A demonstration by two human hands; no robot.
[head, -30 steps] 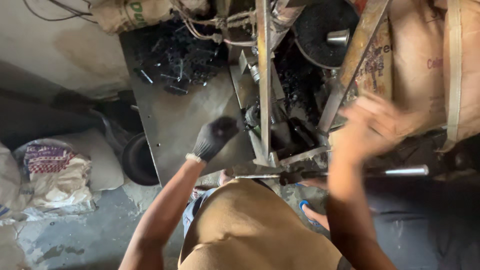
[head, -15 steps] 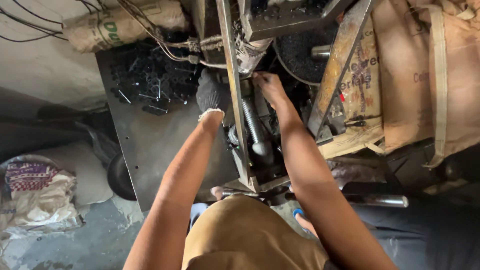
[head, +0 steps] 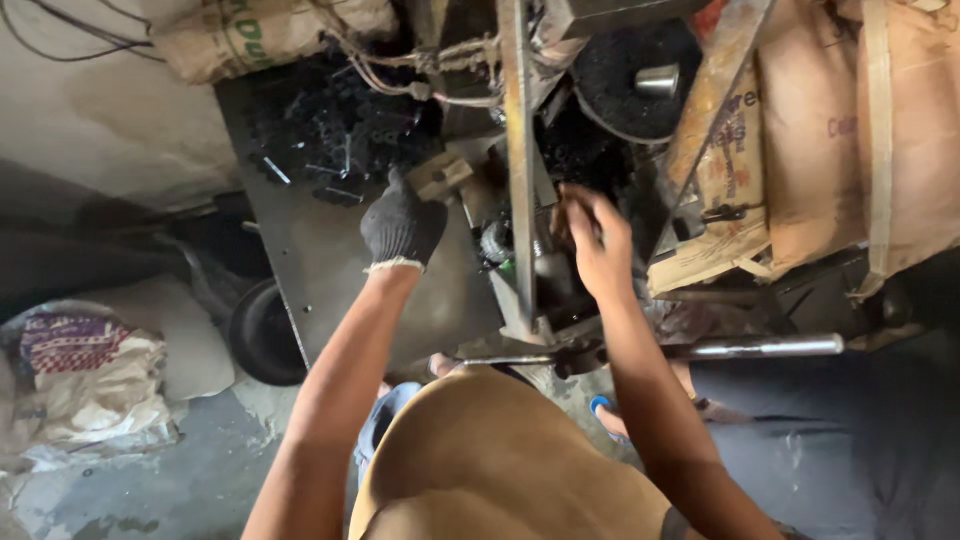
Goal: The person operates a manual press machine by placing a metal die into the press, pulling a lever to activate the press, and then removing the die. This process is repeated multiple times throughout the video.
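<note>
A crumpled printed sack lies on the concrete floor at the far left, with a dark round pan just beside it under the edge of a grey metal counter. Above, a stuffed burlap sack sits along the wall, wires trailing from it, and a heap of small black metal pieces covers the far end of the counter. The person's left hand, in a dark knitted glove with a pale cuff, reaches up over the counter, its fingers curled against a small tan block at the foot of the machine; whether they truly grip the block cannot be told from here. To the right stands an upright steel bar of the machine frame, with a short grey cylinder just behind it. The bare right hand is raised beside that bar, its fingers bent and pinched together close to the dark workings; anything held there is too small and dark to make out. Above it hangs a black wheel with a shiny metal hub. Lower down, a polished steel rod juts out level to the right. A slanted wooden board and tall brown sacks fill the right side.
</note>
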